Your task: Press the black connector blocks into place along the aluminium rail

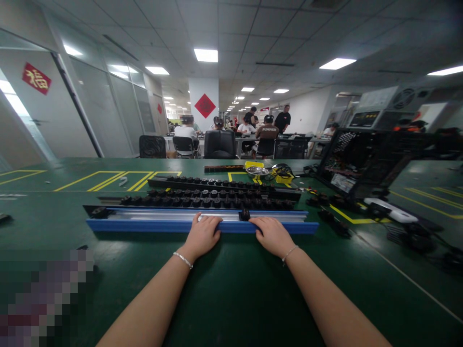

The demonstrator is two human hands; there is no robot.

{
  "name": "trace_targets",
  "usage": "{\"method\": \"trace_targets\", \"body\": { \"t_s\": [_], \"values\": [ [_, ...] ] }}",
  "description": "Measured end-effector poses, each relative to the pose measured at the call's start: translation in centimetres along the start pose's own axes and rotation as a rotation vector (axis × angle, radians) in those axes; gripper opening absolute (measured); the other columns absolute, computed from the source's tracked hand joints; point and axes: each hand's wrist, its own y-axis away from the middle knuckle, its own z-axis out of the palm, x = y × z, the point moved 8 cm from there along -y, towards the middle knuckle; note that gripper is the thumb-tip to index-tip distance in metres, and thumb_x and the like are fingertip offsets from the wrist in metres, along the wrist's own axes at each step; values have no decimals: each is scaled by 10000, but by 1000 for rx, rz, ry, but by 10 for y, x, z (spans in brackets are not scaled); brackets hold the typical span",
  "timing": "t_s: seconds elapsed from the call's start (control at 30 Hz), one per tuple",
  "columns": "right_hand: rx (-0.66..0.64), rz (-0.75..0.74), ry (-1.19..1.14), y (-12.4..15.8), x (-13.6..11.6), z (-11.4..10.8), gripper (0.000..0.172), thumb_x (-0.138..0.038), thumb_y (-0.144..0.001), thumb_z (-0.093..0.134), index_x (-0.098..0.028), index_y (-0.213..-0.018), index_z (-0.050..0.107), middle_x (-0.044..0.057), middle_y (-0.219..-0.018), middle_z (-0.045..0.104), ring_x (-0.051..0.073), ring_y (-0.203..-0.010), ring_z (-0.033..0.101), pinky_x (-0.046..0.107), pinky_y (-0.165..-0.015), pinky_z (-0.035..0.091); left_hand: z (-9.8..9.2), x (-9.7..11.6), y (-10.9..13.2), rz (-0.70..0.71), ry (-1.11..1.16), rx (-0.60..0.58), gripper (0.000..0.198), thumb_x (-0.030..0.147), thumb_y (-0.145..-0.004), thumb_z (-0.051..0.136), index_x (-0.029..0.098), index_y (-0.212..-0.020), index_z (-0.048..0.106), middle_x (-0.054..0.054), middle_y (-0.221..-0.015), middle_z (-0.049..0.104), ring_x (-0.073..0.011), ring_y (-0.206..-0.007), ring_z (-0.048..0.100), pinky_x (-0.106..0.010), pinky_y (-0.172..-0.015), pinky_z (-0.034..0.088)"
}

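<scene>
- One long, straight blue rail with upright side walls (152, 228), lying crosswise on the dark green desk with yellow line markings (249, 299), directly in front of the body.
- One shiny silver metal channel (155, 215), set lengthwise behind the near blue wall; metal showing along most of the length.
- One small, dark black block (245, 215), standing at the channel between both hands, nearer the right one.
- One further black block with rounded top (99, 212), at the far left end; cannot tell whether inside the channel or just behind.
- Left grip (204, 235), bare hand: fingers curled over the near blue wall, thumb against the outer face, pinching the wall between. Firmness: cannot tell.
- Right grip (273, 235), bare hand: likewise pinching the near wall, fingertips just beside the small block. Contact with block: cannot tell.
- Several long black strips bearing rows of round dark knobs (202, 202), parallel behind the blue rail, closely filled.
- Stage, as judged: strips behind, apparently well populated; blue rail, apparently sparse, with one block clearly at the channel. Blue rail in hand, not yet set aside.
- Beyond: round silver metal dish (257, 171); at right, open black computer case (356, 154).
</scene>
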Motion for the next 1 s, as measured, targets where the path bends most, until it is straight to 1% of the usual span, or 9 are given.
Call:
{"method": "trace_targets", "body": {
  "t_s": [0.5,0.77,1.0],
  "values": [
    [23,27,4,1,6,-4,372,-179,-782,434,-220,-1117,590,42,-1115,626,182,-1046,528,314,-949,336,0,0,0,5,4,3,323,262,-782,508,279,-1104,521,-14,-1083,643,-215,-1042,538,-484,-1061,185],
    [7,63,7,0,10,-5,355,-167,-779,427,-216,-1086,600,44,-1082,635,176,-1031,531,303,-934,337,1,-1,0,6,3,1,320,259,-784,511,269,-1103,517,-17,-1079,643,-210,-1034,538,-483,-1060,183],
    [18,93,-3,1,13,-7,319,-172,-783,419,-219,-1035,608,40,-1032,646,175,-992,545,299,-915,346,1,-1,0,6,9,0,317,261,-789,502,274,-1105,515,-17,-1084,640,-208,-1032,539,-482,-1061,179]
  ]
}}
